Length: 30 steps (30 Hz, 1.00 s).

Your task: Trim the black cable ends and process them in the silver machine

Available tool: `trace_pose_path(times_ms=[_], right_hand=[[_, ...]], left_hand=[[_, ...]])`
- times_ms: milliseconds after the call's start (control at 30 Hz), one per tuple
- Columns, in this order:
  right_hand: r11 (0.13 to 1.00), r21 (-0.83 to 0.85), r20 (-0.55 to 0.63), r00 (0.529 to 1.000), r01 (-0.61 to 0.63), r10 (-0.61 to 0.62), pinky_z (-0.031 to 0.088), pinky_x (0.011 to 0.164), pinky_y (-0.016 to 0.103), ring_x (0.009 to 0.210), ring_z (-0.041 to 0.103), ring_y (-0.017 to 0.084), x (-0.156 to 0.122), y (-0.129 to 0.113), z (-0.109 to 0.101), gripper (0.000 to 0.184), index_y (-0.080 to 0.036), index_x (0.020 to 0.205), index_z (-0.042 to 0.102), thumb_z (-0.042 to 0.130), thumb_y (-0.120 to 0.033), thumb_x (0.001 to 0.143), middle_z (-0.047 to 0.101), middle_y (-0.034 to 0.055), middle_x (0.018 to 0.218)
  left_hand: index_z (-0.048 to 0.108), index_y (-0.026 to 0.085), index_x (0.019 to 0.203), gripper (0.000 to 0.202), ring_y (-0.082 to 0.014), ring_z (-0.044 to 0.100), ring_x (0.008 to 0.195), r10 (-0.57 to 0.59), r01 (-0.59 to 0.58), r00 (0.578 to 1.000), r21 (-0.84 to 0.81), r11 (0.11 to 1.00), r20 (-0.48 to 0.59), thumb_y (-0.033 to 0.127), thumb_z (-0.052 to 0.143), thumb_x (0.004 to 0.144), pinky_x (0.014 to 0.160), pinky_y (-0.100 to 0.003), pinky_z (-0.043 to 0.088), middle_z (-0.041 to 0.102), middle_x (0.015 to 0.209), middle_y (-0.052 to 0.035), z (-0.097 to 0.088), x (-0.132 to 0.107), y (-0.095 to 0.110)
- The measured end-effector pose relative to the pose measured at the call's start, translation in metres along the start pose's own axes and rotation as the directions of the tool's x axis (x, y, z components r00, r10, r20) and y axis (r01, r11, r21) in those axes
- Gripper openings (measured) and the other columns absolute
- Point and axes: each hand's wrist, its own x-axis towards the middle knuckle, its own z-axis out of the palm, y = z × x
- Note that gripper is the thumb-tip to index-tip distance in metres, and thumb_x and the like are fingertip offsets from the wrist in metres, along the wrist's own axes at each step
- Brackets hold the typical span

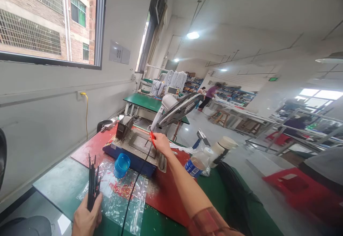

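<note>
My left hand (86,217) is closed round a bundle of thin black wires (92,178) that stand upright near the table's front left. My right hand (161,143) reaches forward and pinches the red tip of a black cable (136,180) over the metal tray of a blue-based bench machine (135,146). The cable trails back toward me across a clear plastic sheet (118,193) strewn with small red bits. A small blue cup (121,165) leans against the machine's front.
A white desk fan (177,109) stands behind the machine. A water bottle (197,163) and a white jar (222,148) lie at the right. A red plastic stool (292,187) sits on the floor. Other people work at far benches (210,94).
</note>
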Motion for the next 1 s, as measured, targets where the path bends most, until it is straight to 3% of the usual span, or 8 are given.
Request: trace_pose_path(times_ms=[167,433,733,1000], right_hand=[[1.000,-0.007,-0.001,1.000,0.002,-0.002,0.027,0.055,0.023,0.076,0.061,0.017,0.001,0.000,0.001,0.023,-0.021,0.083,0.069,0.053,-0.038,0.082,0.070,0.0059,0.082],[1.000,-0.015,0.005,1.000,0.018,-0.018,0.031,0.058,0.022,0.078,0.062,0.017,0.001,-0.002,-0.002,0.023,-0.022,0.085,0.069,0.053,-0.038,0.083,0.071,0.0051,0.085],[0.998,-0.056,0.018,0.999,0.035,-0.034,0.031,0.059,0.022,0.079,0.062,0.017,0.002,-0.004,-0.002,0.023,-0.022,0.087,0.070,0.052,-0.036,0.084,0.071,0.0057,0.087],[0.995,-0.076,0.016,0.998,0.067,-0.066,0.030,0.059,0.022,0.080,0.062,0.017,0.001,-0.007,-0.006,0.023,-0.021,0.086,0.069,0.050,-0.034,0.085,0.071,0.0056,0.085]], left_hand=[[0.058,0.020,0.087,0.050,-0.0193,0.048,0.034,-0.008,0.008,0.999,-0.004,1.000,0.037,0.066,0.050,0.069,0.042,-0.030,0.041,0.048,0.033,0.0076,-0.001,0.003,-0.008],[0.057,0.021,0.077,0.048,-0.0191,0.048,0.034,-0.004,0.005,0.999,-0.019,1.000,0.041,0.068,0.050,0.068,0.042,-0.030,0.041,0.048,0.033,0.0072,-0.001,0.003,-0.007],[0.056,0.022,0.073,0.050,-0.0186,0.047,0.030,-0.009,0.009,1.000,-0.056,0.998,0.003,0.071,0.052,0.064,0.038,-0.031,0.039,0.047,0.032,0.0079,0.003,0.005,-0.013],[0.056,0.021,0.074,0.046,-0.0185,0.046,0.030,0.027,-0.027,1.000,-0.002,1.000,-0.006,0.067,0.049,0.069,0.039,-0.030,0.039,0.047,0.030,0.0074,0.003,0.003,-0.009]])
